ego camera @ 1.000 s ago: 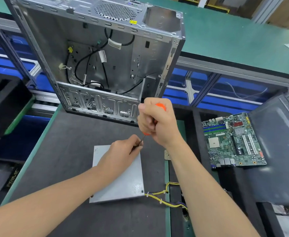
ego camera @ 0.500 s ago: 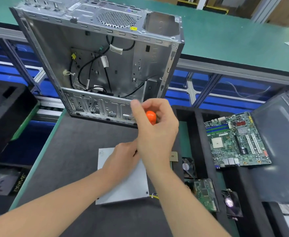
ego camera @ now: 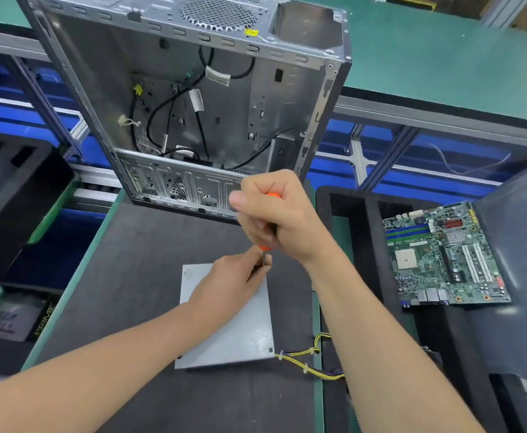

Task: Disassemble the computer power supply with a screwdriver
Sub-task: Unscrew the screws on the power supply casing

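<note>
- Gripping the orange handle of the screwdriver (ego camera: 264, 253), our right hand (ego camera: 274, 220) is a closed fist round it, thumb pointing out toward 9 o'clock.
- Our left hand (ego camera: 231, 282) lies on the lid of the power supply (ego camera: 224, 332) and pinches the bare shaft low down between thumb and fingertips, steadying it.
- The power supply sits flat on the dark mat (ego camera: 131, 276), a grey box with its yellow cables (ego camera: 302, 360) trailing off the near right corner toward 4 o'clock.
- What the move turns on: the tip comes down at the lid's 1 o'clock corner, and the tool's long axis stands nearly upright, handle tipped a little toward 12 o'clock.
- The screw itself is hidden under our fingers, so we cannot tell whether the tip is seated.
- We judge the right hand turns from above while the left only guides; let the handle lean and the tip may slip out.
- The open computer case (ego camera: 193, 104) stands at 12 o'clock and a motherboard (ego camera: 443, 257) lies at 3 o'clock.
</note>
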A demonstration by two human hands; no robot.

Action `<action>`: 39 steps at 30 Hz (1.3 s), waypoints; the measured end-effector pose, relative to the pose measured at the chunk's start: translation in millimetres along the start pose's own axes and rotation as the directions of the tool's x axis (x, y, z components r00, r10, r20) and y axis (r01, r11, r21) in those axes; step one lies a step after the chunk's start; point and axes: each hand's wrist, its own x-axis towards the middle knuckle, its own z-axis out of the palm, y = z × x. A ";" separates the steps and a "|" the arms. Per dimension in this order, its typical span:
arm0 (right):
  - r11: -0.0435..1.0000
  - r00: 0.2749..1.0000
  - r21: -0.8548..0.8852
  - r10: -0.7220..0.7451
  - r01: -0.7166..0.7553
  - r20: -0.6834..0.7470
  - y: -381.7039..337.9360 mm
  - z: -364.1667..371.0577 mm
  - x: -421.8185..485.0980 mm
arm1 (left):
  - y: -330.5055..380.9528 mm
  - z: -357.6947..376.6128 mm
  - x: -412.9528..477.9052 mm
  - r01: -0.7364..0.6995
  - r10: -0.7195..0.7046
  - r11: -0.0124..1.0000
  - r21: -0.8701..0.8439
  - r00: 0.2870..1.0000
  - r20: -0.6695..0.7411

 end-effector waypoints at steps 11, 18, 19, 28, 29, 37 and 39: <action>0.968 0.868 -0.225 -0.014 -0.113 -0.496 -10.4 14.7 -6.3 | 6.2 -3.4 0.4 0.016 -0.017 0.999 -0.038 1.000 -0.016; 0.949 0.508 -0.312 -0.287 0.037 -0.812 7.7 61.7 -9.1 | 14.8 -10.5 -2.6 -0.010 0.010 0.995 -0.098 1.000 -0.004; 0.947 0.575 -0.316 -0.290 0.058 -0.765 6.4 57.7 -5.8 | 15.0 -10.8 -1.7 -0.004 0.004 0.997 -0.074 1.000 -0.003; 0.999 0.993 0.036 -0.004 0.000 0.116 -1.6 -15.1 -0.6 | 5.2 -2.6 1.4 -0.021 0.021 1.000 0.017 1.000 0.021; 0.997 0.972 0.065 0.031 -0.047 0.233 -3.9 -22.9 1.9 | 6.8 -3.3 1.3 -0.024 0.023 0.999 0.025 0.999 0.031; 0.983 0.981 -0.160 0.058 -0.089 -0.186 -11.9 -11.8 -7.6 | 9.1 -4.4 0.9 0.023 -0.023 0.999 -0.043 1.000 0.016; 0.978 0.807 -0.199 -0.063 -0.068 -0.587 -7.2 14.2 -17.1 | 12.3 -5.3 -0.2 0.029 -0.029 0.998 -0.063 1.000 0.003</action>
